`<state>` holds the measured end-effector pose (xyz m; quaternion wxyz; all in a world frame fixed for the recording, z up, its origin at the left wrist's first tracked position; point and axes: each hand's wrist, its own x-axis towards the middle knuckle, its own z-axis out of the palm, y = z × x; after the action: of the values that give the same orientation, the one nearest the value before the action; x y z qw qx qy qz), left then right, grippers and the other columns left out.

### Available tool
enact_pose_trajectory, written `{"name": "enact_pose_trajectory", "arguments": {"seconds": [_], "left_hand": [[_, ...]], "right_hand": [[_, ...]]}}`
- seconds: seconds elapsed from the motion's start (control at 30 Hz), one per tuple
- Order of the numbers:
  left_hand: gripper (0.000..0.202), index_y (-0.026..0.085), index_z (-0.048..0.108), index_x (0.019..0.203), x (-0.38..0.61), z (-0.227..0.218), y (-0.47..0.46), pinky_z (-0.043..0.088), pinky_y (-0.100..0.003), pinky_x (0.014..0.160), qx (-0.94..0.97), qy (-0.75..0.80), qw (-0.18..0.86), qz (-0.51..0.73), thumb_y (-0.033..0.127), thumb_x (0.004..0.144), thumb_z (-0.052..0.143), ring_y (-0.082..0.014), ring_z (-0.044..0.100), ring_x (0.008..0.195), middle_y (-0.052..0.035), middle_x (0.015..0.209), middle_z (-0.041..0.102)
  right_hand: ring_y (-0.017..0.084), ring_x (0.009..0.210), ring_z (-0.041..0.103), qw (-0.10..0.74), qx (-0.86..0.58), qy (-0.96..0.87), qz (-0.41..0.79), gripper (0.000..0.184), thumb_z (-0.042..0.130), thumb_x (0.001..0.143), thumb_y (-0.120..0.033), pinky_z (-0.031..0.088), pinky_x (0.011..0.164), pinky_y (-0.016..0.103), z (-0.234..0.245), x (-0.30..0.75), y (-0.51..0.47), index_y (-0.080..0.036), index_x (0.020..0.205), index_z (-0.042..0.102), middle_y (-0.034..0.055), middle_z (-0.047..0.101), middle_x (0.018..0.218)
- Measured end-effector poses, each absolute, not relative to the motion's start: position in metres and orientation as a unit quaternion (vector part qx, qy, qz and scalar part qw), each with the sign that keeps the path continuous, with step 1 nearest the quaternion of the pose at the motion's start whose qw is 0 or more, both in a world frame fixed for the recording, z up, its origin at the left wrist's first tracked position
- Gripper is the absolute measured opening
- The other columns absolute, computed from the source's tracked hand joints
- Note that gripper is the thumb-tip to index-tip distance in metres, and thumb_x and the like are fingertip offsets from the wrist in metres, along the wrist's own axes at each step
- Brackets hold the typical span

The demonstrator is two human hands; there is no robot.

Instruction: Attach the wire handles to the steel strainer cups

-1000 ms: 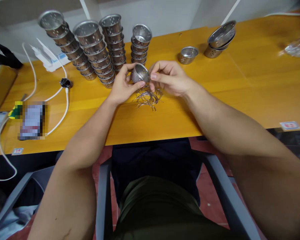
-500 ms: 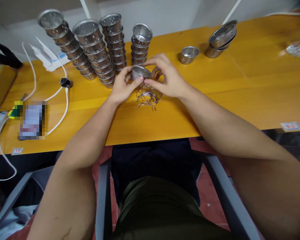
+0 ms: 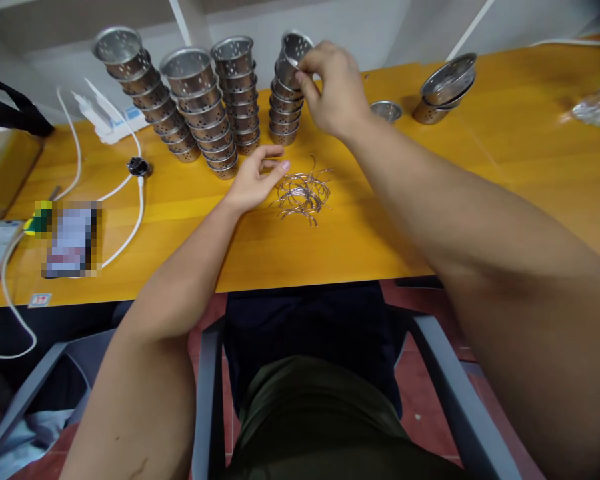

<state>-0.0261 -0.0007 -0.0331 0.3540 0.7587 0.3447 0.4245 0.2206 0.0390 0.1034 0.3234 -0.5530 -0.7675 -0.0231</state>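
My right hand point(image 3: 331, 87) pinches the rim of a perforated metal strainer basket point(image 3: 286, 67), tilted at the top of the rightmost stack of baskets point(image 3: 284, 125). Whether that basket is fully seated in the stack, I cannot tell. Lower down, my left hand point(image 3: 257, 179) rests on the table with its fingers apart and nothing in them. Beside its fingertips lies a loose pile of thin curved metal wires point(image 3: 304, 195).
Three taller stacks of baskets point(image 3: 200, 107) stand at the back left. A single basket point(image 3: 386, 111) sits behind my right forearm, with tilted nested baskets point(image 3: 435, 100) farther right. A phone point(image 3: 71, 240), white cables and a power strip point(image 3: 115, 123) occupy the left side.
The basket that both hands held over the wires is now at the top of the rightmost stack in my right hand. My left hand has let go and stayed near the wires.
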Motion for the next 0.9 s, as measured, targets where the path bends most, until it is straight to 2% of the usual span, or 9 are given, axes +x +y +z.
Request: {"name": "enact_pose_trajectory", "arguments": {"seconds": [0.07, 0.13, 0.23, 0.3, 0.37, 0.5, 0.67, 0.77, 0.9], "left_hand": [[0.05, 0.021, 0.076, 0.161, -0.025, -0.03, -0.004, 0.077, -0.056, 0.129, 0.76, 0.362, 0.346, 0.413, 0.053, 0.126, 0.091, -0.0378, 0.089, 0.148, -0.024, 0.173, 0.079], [0.046, 0.021, 0.077, 0.162, -0.023, -0.027, -0.006, 0.075, -0.056, 0.132, 0.76, 0.373, 0.342, 0.407, 0.046, 0.126, 0.091, -0.0381, 0.088, 0.15, -0.0237, 0.174, 0.079], [0.044, 0.022, 0.078, 0.162, -0.02, -0.025, -0.008, 0.075, -0.056, 0.133, 0.754, 0.385, 0.349, 0.401, 0.04, 0.124, 0.093, -0.0372, 0.087, 0.151, -0.0216, 0.175, 0.079], [0.044, 0.023, 0.078, 0.161, -0.018, -0.024, -0.008, 0.076, -0.056, 0.133, 0.749, 0.392, 0.354, 0.399, 0.037, 0.122, 0.095, -0.0366, 0.086, 0.151, -0.0204, 0.176, 0.079], [0.044, 0.022, 0.078, 0.16, -0.017, -0.023, -0.009, 0.076, -0.056, 0.132, 0.748, 0.398, 0.351, 0.397, 0.035, 0.121, 0.094, -0.0362, 0.086, 0.15, -0.0201, 0.177, 0.079], [0.042, 0.021, 0.078, 0.16, -0.017, -0.022, -0.011, 0.075, -0.058, 0.134, 0.755, 0.401, 0.339, 0.394, 0.031, 0.121, 0.09, -0.036, 0.087, 0.149, -0.0206, 0.176, 0.079], [0.045, 0.019, 0.077, 0.162, -0.017, -0.021, -0.012, 0.076, -0.056, 0.133, 0.754, 0.397, 0.349, 0.39, 0.031, 0.121, 0.09, -0.036, 0.087, 0.15, -0.0225, 0.175, 0.079], [0.045, 0.018, 0.075, 0.162, -0.016, -0.021, -0.013, 0.077, -0.055, 0.131, 0.753, 0.393, 0.356, 0.39, 0.028, 0.12, 0.089, -0.036, 0.087, 0.151, -0.0232, 0.175, 0.079], [0.044, 0.019, 0.074, 0.162, -0.016, -0.022, -0.013, 0.078, -0.05, 0.129, 0.755, 0.386, 0.363, 0.387, 0.023, 0.12, 0.088, -0.0335, 0.087, 0.15, -0.0217, 0.175, 0.079]], "right_hand": [[0.04, 0.156, 0.079, 0.302, -0.557, -0.773, -0.016, 0.025, 0.07, 0.131, -0.004, 0.058, 0.139, 0.057, 0.104, 0.217, 0.038, -0.018, 0.139, 0.089, 0.0203, 0.087, 0.163], [0.044, 0.158, 0.078, 0.284, -0.556, -0.781, -0.008, 0.025, 0.071, 0.132, -0.008, 0.057, 0.142, 0.06, 0.104, 0.216, 0.034, -0.015, 0.149, 0.088, 0.0219, 0.085, 0.167], [0.048, 0.167, 0.073, 0.271, -0.546, -0.793, 0.008, 0.056, 0.087, 0.127, -0.012, 0.053, 0.148, 0.064, 0.107, 0.214, 0.029, -0.011, 0.181, 0.073, 0.0225, 0.076, 0.182], [0.047, 0.172, 0.07, 0.266, -0.542, -0.797, 0.02, 0.07, 0.097, 0.122, -0.013, 0.052, 0.15, 0.063, 0.109, 0.21, 0.028, -0.014, 0.186, 0.068, 0.0211, 0.069, 0.19], [0.044, 0.175, 0.068, 0.265, -0.547, -0.793, 0.032, 0.057, 0.097, 0.123, -0.013, 0.053, 0.151, 0.058, 0.111, 0.206, 0.029, -0.014, 0.176, 0.075, 0.0211, 0.066, 0.193], [0.036, 0.175, 0.068, 0.265, -0.554, -0.788, 0.049, 0.025, 0.082, 0.133, -0.011, 0.051, 0.152, 0.047, 0.114, 0.201, 0.033, -0.015, 0.157, 0.08, 0.0196, 0.064, 0.195], [0.035, 0.17, 0.07, 0.247, -0.543, -0.801, 0.058, 0.01, 0.082, 0.133, -0.007, 0.052, 0.151, 0.049, 0.122, 0.205, 0.041, -0.015, 0.137, 0.079, 0.0223, 0.069, 0.188], [0.035, 0.165, 0.073, 0.232, -0.529, -0.813, 0.066, 0.026, 0.083, 0.13, -0.003, 0.054, 0.15, 0.052, 0.129, 0.208, 0.046, -0.02, 0.115, 0.071, 0.0223, 0.074, 0.177], [0.031, 0.156, 0.074, 0.225, -0.526, -0.817, 0.072, 0.056, 0.083, 0.127, -0.001, 0.056, 0.147, 0.048, 0.136, 0.21, 0.049, -0.028, 0.095, 0.046, 0.0178, 0.077, 0.163]]}}
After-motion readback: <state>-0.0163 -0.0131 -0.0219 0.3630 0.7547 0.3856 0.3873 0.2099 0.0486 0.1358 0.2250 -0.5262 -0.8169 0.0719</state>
